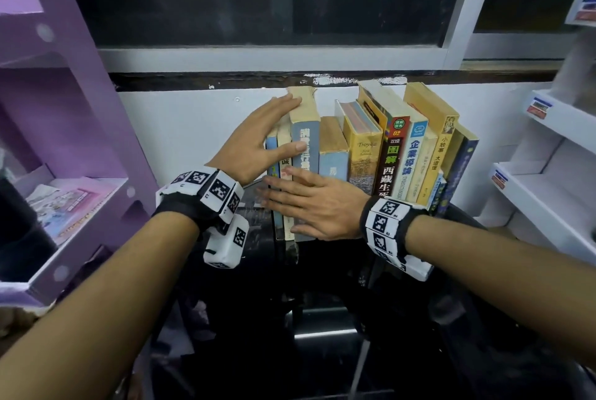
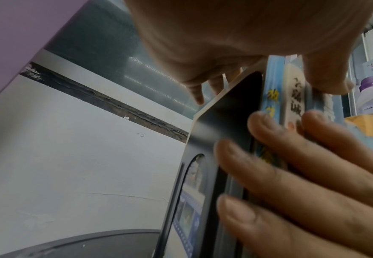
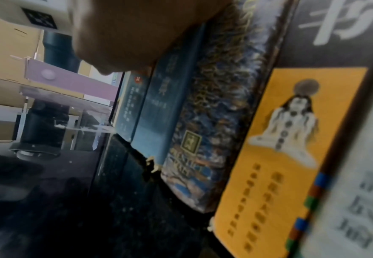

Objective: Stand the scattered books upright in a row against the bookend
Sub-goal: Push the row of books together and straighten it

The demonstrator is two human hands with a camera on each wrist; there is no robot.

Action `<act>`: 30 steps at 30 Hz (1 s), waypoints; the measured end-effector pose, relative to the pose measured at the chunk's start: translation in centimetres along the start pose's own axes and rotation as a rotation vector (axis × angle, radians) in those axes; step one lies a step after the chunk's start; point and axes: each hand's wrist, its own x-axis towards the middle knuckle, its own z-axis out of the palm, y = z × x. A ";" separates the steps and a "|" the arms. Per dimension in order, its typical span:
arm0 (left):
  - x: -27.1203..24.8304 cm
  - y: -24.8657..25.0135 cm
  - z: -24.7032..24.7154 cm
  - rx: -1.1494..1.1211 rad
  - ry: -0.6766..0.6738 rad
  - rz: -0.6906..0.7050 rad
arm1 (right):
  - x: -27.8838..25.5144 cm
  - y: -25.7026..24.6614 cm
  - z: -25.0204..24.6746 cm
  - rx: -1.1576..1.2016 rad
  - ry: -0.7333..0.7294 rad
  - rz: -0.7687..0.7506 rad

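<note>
The row of worn paperback books [image 1: 364, 154], spines facing the person, stands on the glossy black table [image 1: 322, 319] against the white wall under the dark window. At the row's left end stands a flat, dark metal bookend [image 2: 223, 122], seen plainly only in the left wrist view.

The left hand [image 1: 258, 144] lies spread and flat over the left end of the row, fingers along the top of the tall grey-blue book [image 1: 304, 128] and thumb across its spine. It presses and does not pinch. The right hand [image 1: 309, 202] lies flat with straight fingers across the lower spines, just right of the bookend, pushing them back.

The step in hand looks like squaring and closing up the row. To do it well, I would keep the left palm firm on the bookend side as a stop. The right hand should slide rightward along the spines, pressing each flush with its neighbour.

The books furthest from the bookend lean to the right, so they probably need pushing leftward from the far end until the whole row stands straight. The push is best kept low, near the table, since pressure high up could tip a thin book. The two slim books beside the bookend may buckle if squeezed hard.
</note>
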 end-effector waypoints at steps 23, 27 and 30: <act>0.2 -1.0 -0.5 0.082 -0.034 0.080 | 0.4 0.3 -0.3 -0.019 -0.028 -0.011; 0.2 -0.5 -0.7 0.099 -0.022 0.058 | 0.4 0.2 -0.9 0.036 -0.042 -0.013; 0.5 0.0 -0.9 0.121 -0.027 0.040 | 0.0 0.3 -1.5 0.057 -0.056 -0.021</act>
